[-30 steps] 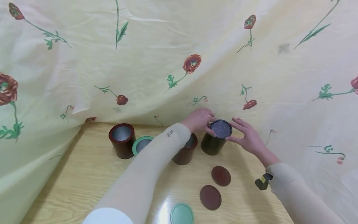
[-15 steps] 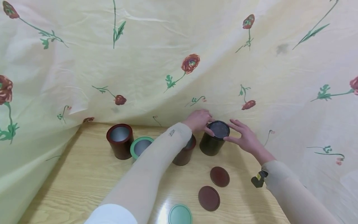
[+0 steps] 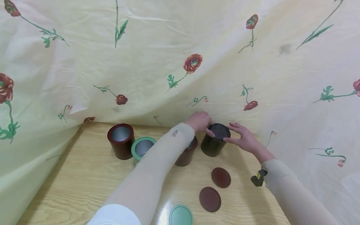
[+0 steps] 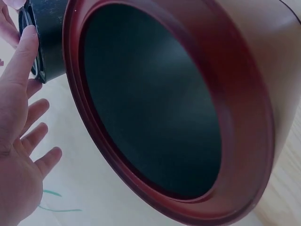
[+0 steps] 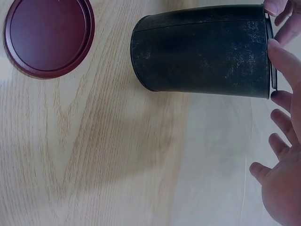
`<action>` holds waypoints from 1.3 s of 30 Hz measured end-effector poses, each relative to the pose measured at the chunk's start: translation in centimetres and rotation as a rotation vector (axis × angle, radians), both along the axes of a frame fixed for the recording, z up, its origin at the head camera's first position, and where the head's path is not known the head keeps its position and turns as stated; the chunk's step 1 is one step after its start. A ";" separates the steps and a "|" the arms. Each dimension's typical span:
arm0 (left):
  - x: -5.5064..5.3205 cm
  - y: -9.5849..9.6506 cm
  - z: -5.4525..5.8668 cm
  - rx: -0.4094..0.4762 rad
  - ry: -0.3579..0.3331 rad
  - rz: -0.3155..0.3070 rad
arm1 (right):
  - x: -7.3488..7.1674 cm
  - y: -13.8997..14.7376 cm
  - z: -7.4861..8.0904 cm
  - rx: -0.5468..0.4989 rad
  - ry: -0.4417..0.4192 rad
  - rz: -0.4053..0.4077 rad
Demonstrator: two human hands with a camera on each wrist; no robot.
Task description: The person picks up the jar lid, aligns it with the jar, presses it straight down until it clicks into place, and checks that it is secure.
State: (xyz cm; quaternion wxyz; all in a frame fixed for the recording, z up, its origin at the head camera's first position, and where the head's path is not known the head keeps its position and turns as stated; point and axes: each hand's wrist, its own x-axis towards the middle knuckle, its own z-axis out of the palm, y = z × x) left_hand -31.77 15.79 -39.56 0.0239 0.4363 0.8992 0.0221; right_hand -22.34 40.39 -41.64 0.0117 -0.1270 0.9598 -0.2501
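A dark, nearly black canister [image 3: 212, 147] stands upright at the back, with a round black lid [image 3: 220, 131] on its mouth. My left hand [image 3: 199, 122] holds the lid's left edge between thumb and index finger. From the other side my right hand [image 3: 244, 138] holds the right edge the same way, its other fingers spread. In the right wrist view the lid's edge [image 5: 274, 70] sits at the canister's rim, with a narrow gap showing. An open dark red canister [image 4: 244, 141] stands just beside the left hand, partly behind the left sleeve in the head view.
Another open red canister [image 3: 121, 147] and a green-rimmed canister [image 3: 136, 153] stand at the back left. Two dark red lids [image 3: 221, 177] and a green lid [image 3: 181, 215] lie on the wooden table [image 3: 70, 187]. A flowered cloth [image 3: 157, 62] hangs behind.
The black lid has come down and slightly left, now sitting lower on the canister's mouth. Both hands have lowered a little with it; the other canisters and lids stay put.
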 end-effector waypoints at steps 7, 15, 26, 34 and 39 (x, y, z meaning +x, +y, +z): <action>-0.2 -0.2 0.0 -0.035 0.023 -0.026 | -0.1 0.2 0.1 0.025 -0.065 0.004; 0.0 -0.8 0.1 -0.031 0.081 -0.067 | 0.1 0.0 0.7 0.048 -0.072 0.010; 1.3 -1.2 -0.5 -0.015 -0.083 0.084 | 0.1 -1.0 1.1 0.078 0.025 0.051; 2.2 -0.8 -1.0 -0.075 -0.096 0.138 | 0.2 -1.3 0.6 0.146 0.033 0.070; 2.4 -0.7 -1.0 -0.072 -0.099 0.147 | 0.2 -1.3 0.6 0.143 0.038 0.071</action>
